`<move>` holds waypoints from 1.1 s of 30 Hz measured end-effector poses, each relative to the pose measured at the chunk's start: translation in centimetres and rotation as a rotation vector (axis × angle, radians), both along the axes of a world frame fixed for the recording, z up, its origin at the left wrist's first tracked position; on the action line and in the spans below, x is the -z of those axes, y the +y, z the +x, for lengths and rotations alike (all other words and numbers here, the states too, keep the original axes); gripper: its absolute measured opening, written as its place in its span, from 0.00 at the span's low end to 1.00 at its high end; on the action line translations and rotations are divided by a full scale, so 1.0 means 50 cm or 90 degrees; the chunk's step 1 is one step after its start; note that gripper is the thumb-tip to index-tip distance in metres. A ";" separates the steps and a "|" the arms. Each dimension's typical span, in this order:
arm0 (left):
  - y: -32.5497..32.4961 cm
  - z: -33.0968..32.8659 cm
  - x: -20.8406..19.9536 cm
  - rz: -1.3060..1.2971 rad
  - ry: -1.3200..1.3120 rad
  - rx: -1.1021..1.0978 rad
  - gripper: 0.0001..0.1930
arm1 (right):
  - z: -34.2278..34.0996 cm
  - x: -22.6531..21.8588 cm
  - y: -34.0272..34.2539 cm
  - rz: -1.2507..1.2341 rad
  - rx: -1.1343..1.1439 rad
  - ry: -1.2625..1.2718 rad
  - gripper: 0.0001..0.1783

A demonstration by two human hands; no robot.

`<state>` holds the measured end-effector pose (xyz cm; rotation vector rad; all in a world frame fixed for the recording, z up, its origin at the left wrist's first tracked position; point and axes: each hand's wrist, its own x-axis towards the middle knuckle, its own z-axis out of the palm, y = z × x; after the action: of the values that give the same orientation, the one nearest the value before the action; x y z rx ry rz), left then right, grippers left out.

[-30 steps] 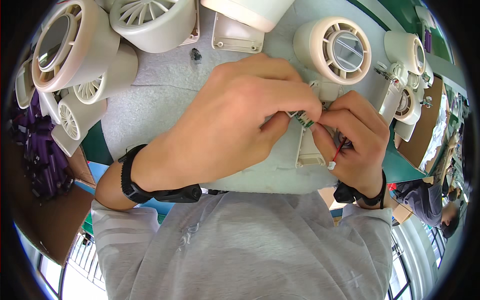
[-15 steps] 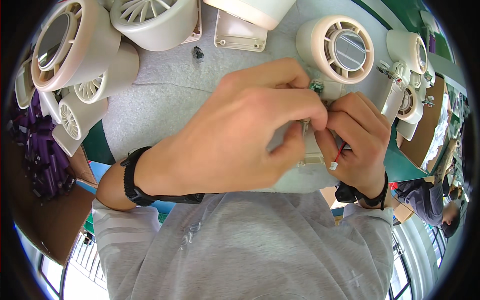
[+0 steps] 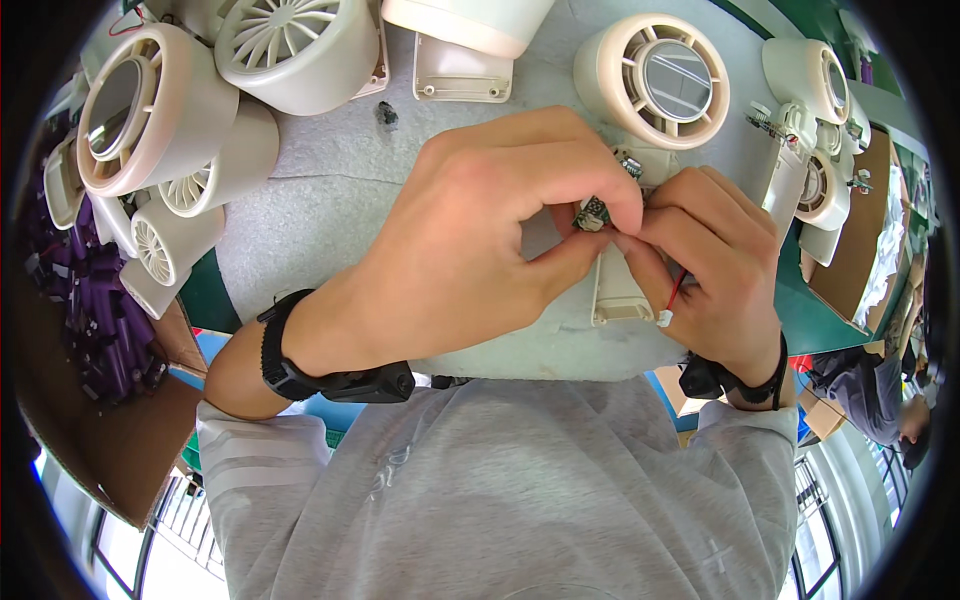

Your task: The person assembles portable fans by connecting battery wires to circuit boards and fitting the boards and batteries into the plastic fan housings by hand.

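Over a grey felt work surface (image 3: 330, 215) ringed by cream fan housings (image 3: 295, 45), left hand (image 3: 470, 235) and right hand (image 3: 715, 265) both pinch a small circuit board (image 3: 592, 213) (red wire (image 3: 676, 290) trailing) above a cream casing (image 3: 618, 290).

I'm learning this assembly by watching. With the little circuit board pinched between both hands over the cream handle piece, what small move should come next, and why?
Probably lower the small circuit board into the cream handle piece below it: both the left hand and right hand pinch it just above.

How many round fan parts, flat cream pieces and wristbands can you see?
Round cream fan housings: 7
Flat cream base pieces: 2
Black wristbands: 2
Total: 11
Both the left hand and the right hand pinch a small circuit board.
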<state>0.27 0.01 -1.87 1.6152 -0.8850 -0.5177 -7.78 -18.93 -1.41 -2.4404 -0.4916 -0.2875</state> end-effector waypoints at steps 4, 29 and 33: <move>0.005 0.002 0.003 0.002 -0.001 -0.005 0.14 | 0.000 -0.045 -0.005 0.084 -0.014 0.172 0.14; 0.009 0.003 -0.004 0.012 0.017 0.001 0.08 | -0.012 -0.025 0.021 0.071 0.144 -0.003 0.19; 0.010 0.007 -0.002 0.014 0.070 0.017 0.07 | -0.016 -0.011 0.008 0.111 0.134 -0.012 0.16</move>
<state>0.61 0.51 -1.76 1.5804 -0.8216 -0.6313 -8.59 -18.52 -0.88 -2.3210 -0.2077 -0.4234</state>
